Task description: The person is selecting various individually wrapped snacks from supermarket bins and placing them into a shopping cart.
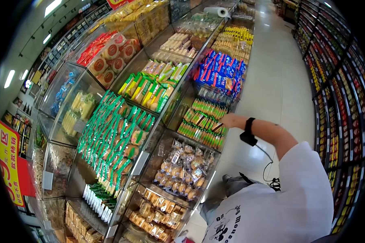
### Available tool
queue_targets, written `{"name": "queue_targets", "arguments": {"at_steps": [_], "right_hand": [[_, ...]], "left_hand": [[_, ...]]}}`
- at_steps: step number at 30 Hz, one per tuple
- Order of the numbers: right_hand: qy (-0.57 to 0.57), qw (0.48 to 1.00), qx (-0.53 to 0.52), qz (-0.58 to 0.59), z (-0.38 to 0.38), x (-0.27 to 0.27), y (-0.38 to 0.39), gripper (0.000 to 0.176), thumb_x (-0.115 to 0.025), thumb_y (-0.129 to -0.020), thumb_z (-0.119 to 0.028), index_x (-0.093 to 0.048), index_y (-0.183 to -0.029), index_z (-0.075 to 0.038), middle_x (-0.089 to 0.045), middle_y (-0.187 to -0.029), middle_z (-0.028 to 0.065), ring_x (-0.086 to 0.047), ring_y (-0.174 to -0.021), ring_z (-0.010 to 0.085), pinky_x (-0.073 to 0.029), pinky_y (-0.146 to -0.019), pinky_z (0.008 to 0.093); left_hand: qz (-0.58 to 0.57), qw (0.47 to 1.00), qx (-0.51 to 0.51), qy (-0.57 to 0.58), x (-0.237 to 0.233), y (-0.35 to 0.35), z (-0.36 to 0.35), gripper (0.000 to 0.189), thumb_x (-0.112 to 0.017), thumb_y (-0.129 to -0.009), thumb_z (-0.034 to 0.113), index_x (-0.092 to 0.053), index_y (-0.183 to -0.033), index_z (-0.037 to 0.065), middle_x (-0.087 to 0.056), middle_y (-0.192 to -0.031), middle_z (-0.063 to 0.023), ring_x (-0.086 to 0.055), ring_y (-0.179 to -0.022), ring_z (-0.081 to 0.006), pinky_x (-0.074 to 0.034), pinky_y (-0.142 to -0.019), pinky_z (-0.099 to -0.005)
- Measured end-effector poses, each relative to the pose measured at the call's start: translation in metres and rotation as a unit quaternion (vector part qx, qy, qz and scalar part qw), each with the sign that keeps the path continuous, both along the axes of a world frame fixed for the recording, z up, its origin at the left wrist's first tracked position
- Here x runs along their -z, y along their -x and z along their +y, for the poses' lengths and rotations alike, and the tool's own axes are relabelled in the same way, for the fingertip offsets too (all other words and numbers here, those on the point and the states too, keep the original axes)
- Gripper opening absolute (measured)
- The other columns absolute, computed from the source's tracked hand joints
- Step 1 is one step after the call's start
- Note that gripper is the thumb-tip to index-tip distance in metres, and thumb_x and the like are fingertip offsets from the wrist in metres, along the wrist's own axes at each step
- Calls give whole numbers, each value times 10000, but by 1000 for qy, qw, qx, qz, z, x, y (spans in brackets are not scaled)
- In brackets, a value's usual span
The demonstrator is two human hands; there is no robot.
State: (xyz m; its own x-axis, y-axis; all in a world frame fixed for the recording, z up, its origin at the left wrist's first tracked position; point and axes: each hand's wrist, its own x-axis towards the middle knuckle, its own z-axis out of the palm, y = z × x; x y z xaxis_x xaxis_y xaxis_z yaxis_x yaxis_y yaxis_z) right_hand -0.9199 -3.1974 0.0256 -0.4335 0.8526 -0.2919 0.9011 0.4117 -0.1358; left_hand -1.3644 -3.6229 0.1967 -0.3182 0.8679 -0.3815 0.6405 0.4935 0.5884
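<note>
My right hand, with a black band and a small black box on its wrist, reaches over the right edge of a clear bin. Its fingers are closed on a small wrapped snack, dark brown at the end that shows. Below it, rows of narrow green-and-orange snack packets fill the bin. Toward me, the neighbouring bin holds small clear-wrapped round cakes. Blue packets lie in the bin beyond. My left hand is out of view.
Stepped clear bins hold green-striped bread bags, yellow-green packets and golden wrapped pastries. A roll of plastic bags lies at the far end. Tall stocked shelves line the right side of the tiled aisle. A cable hangs from my wrist.
</note>
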Motion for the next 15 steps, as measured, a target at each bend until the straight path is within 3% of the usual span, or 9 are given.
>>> {"name": "queue_targets", "arguments": {"at_steps": [2, 6, 7, 10, 11, 12, 14, 15], "right_hand": [[39, 998, -17, -38, 25, 47, 3, 94, -494, -728, -99, -549, -764, -32, -514, -640, 132, -471, -545, 267, -384, -455, 382], [131, 977, -33, -166, 52, 67, 24, 113, -454, -769, -45, -536, -694, -23, -483, -575, 100, -384, -450, 223, -333, -408, 346], [113, 978, -36, -170, 56, 72, 29, 53, -465, -768, -51, -504, -804, -45, -470, -700, 108, -406, -553, 233, -362, -455, 343], [69, 979, -35, -190, 50, 86, 29, 382, -497, -766, -66, -407, -1134, -113, -431, -1077, 132, -471, -862, 261, -447, -598, 334], [147, 966, -13, -214, 52, 64, 39, 598, -519, -755, -71, -206, -1256, -166, -239, -1253, 112, -344, -1068, 276, -434, -743, 366], [176, 962, 6, -206, 56, 67, 39, 593, -528, -751, -83, -217, -1251, -157, -247, -1252, 115, -322, -1090, 283, -413, -773, 400], [147, 957, -66, -242, 57, 61, 38, 574, -519, -763, -108, -218, -1250, -154, -250, -1249, 119, -313, -1095, 285, -405, -775, 407], [121, 963, -90, -224, 56, 68, 32, 537, -539, -746, -165, -269, -1210, -132, -312, -1171, 133, -359, -1041, 296, -407, -760, 402]], "left_hand": [[-68, 996, -49, 14, 8, -19, 1, 336, -395, -795, 98, -425, -1123, 33, -460, -1111, -153, -429, -1028, -269, -326, -870, -327], [-106, 992, -60, 34, 9, -42, 25, 329, -388, -802, 104, -429, -1120, 29, -467, -1105, -149, -436, -1024, -252, -329, -867, -316], [-95, 994, -49, 38, 4, -50, 41, 325, -385, -807, 107, -431, -1119, 28, -471, -1101, -147, -437, -1024, -243, -331, -864, -310], [-64, 997, 28, 28, 23, -55, 82, 301, -389, -813, 127, -453, -1089, 25, -508, -1022, -178, -480, -957, -283, -382, -796, -334], [-42, 996, 75, 29, 31, -59, 101, 298, -395, -812, 134, -458, -1084, 31, -516, -997, -185, -494, -925, -298, -394, -771, -346], [-21, 992, 119, 33, 39, -66, 120, 294, -401, -811, 142, -463, -1079, 37, -523, -972, -192, -507, -893, -313, -407, -746, -359], [-69, 971, 220, -57, 48, -84, 177, 328, -490, -716, 74, -488, -1044, 79, -530, -943, -148, -518, -802, -307, -426, -704, -352], [-61, 968, 239, -42, 37, -100, 204, 321, -483, -726, 77, -485, -1047, 81, -529, -949, -145, -520, -805, -307, -429, -699, -348]]}}
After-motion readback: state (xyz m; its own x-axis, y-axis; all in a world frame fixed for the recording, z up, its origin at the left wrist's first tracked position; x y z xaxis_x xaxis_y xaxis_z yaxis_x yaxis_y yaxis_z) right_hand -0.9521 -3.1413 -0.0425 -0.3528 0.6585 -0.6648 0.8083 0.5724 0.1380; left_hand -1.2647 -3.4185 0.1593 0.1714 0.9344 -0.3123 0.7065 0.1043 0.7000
